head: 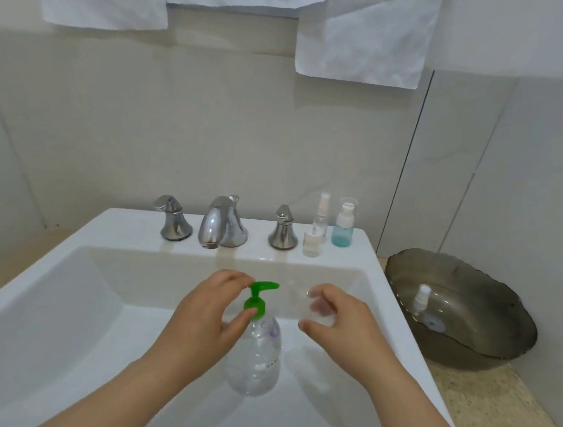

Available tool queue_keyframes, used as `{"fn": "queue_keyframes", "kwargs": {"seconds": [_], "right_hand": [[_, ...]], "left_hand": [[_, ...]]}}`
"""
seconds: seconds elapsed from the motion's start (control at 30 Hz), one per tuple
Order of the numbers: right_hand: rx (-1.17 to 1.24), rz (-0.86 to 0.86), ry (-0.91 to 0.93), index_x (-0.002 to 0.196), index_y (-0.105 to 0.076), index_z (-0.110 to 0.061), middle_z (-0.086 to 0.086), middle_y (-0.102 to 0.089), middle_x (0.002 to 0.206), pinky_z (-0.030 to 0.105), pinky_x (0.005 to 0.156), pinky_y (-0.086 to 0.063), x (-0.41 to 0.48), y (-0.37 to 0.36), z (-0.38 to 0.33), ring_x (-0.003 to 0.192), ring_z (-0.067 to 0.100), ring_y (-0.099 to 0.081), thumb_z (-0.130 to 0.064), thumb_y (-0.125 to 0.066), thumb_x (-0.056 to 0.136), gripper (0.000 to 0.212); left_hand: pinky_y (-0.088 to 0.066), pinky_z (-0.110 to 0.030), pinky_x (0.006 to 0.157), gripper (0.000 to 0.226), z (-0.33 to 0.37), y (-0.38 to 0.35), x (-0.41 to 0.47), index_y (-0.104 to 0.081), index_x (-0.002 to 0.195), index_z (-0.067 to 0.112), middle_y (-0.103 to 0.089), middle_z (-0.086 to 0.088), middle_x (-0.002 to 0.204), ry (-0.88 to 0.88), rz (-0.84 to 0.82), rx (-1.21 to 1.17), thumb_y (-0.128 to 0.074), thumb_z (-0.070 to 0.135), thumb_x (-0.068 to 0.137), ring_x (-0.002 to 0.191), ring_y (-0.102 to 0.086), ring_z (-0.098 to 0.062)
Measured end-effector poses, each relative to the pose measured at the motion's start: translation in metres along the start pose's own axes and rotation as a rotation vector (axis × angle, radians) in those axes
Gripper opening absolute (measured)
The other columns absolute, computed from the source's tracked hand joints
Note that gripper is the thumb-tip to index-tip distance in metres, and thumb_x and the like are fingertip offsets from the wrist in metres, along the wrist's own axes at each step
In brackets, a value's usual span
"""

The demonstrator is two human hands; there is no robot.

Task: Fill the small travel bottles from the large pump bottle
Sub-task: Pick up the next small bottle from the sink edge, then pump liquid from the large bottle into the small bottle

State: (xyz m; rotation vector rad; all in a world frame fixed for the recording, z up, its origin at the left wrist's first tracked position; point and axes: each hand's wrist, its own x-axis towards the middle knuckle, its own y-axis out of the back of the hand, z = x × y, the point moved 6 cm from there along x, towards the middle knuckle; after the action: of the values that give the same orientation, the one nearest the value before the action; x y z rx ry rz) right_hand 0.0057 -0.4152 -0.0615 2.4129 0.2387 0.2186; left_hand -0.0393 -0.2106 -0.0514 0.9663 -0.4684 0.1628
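A large clear pump bottle with a green pump head stands in the white sink. My left hand grips its neck, fingers on the pump top and thumb below the collar. My right hand holds a small clear travel bottle, tilted, its open mouth just right of the green spout. On the sink ledge stand a clear spray bottle, a short clear bottle and a blue-tinted pump bottle.
A chrome faucet with two handles sits on the back ledge. A dark glass bowl on the speckled counter at right holds a small spray bottle. White towels hang on the wall above.
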Motion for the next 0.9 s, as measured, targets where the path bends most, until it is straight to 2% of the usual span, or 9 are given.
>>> {"fn": "queue_keyframes", "kwargs": {"seconds": [0.1, 0.27, 0.37, 0.5, 0.67, 0.8, 0.9], "right_hand": [[-0.09, -0.046, -0.026, 0.117, -0.057, -0.032, -0.01, -0.061, 0.108, 0.018, 0.081, -0.043, -0.002, -0.006, 0.0, 0.104, 0.004, -0.055, -0.028, -0.072, 0.083, 0.038], [-0.143, -0.056, -0.026, 0.12, -0.057, -0.029, -0.009, -0.061, 0.105, 0.022, 0.086, -0.047, 0.001, -0.014, 0.001, 0.101, 0.008, -0.056, -0.028, -0.072, 0.082, 0.041], [-0.151, -0.021, -0.028, 0.119, -0.057, -0.03, -0.008, -0.061, 0.104, 0.025, 0.086, -0.048, 0.003, -0.011, 0.003, 0.101, 0.009, -0.057, -0.029, -0.072, 0.082, 0.04], [-0.159, -0.015, -0.004, 0.119, -0.057, -0.029, -0.009, -0.062, 0.105, 0.021, 0.084, -0.044, 0.005, -0.011, 0.003, 0.101, 0.008, -0.056, -0.029, -0.073, 0.082, 0.041], [-0.143, 0.01, 0.017, 0.121, -0.056, -0.03, -0.009, -0.062, 0.107, 0.02, 0.087, -0.043, 0.009, -0.01, 0.001, 0.104, 0.006, -0.056, -0.029, -0.074, 0.082, 0.042], [-0.147, -0.004, 0.036, 0.121, -0.057, -0.03, -0.009, -0.062, 0.106, 0.019, 0.086, -0.041, 0.01, -0.013, -0.001, 0.102, 0.005, -0.057, -0.029, -0.074, 0.082, 0.042], [-0.15, -0.005, 0.043, 0.12, -0.057, -0.031, -0.01, -0.062, 0.105, 0.018, 0.084, -0.04, 0.01, -0.013, -0.002, 0.099, 0.004, -0.056, -0.029, -0.074, 0.081, 0.042]], "left_hand": [[-0.035, -0.007, 0.096, 0.038, 0.003, -0.008, 0.001, -0.069, 0.125, 0.01, -0.063, 0.002, 0.124, -0.077, 0.015, 0.042, -0.067, 0.027, 0.091, 0.109, -0.057, -0.01], [-0.034, -0.015, 0.097, 0.04, 0.012, -0.02, 0.001, -0.066, 0.128, 0.011, -0.06, 0.003, 0.125, -0.144, 0.043, 0.092, -0.067, 0.023, 0.09, 0.114, -0.054, -0.014], [-0.039, -0.019, 0.094, 0.041, 0.011, -0.021, 0.003, -0.065, 0.128, 0.008, -0.059, 0.0, 0.123, -0.131, 0.04, 0.072, -0.07, 0.018, 0.088, 0.11, -0.058, -0.018], [-0.041, -0.012, 0.085, 0.042, 0.011, -0.023, 0.005, -0.069, 0.12, 0.007, -0.062, -0.001, 0.113, -0.161, 0.042, 0.013, -0.073, 0.015, 0.078, 0.092, -0.064, -0.015], [-0.035, -0.011, 0.092, 0.048, 0.004, -0.025, 0.005, -0.068, 0.122, 0.007, -0.061, -0.001, 0.115, -0.169, 0.071, -0.022, -0.081, 0.015, 0.077, 0.101, -0.052, -0.009], [-0.04, -0.012, 0.089, 0.042, 0.003, -0.026, 0.004, -0.069, 0.117, 0.008, -0.062, 0.001, 0.11, -0.167, 0.144, -0.041, -0.076, 0.018, 0.077, 0.096, -0.054, -0.009], [-0.04, -0.011, 0.087, 0.038, 0.0, -0.026, 0.004, -0.071, 0.113, 0.008, -0.064, -0.001, 0.107, -0.162, 0.19, -0.035, -0.076, 0.013, 0.076, 0.097, -0.055, -0.01]]}}
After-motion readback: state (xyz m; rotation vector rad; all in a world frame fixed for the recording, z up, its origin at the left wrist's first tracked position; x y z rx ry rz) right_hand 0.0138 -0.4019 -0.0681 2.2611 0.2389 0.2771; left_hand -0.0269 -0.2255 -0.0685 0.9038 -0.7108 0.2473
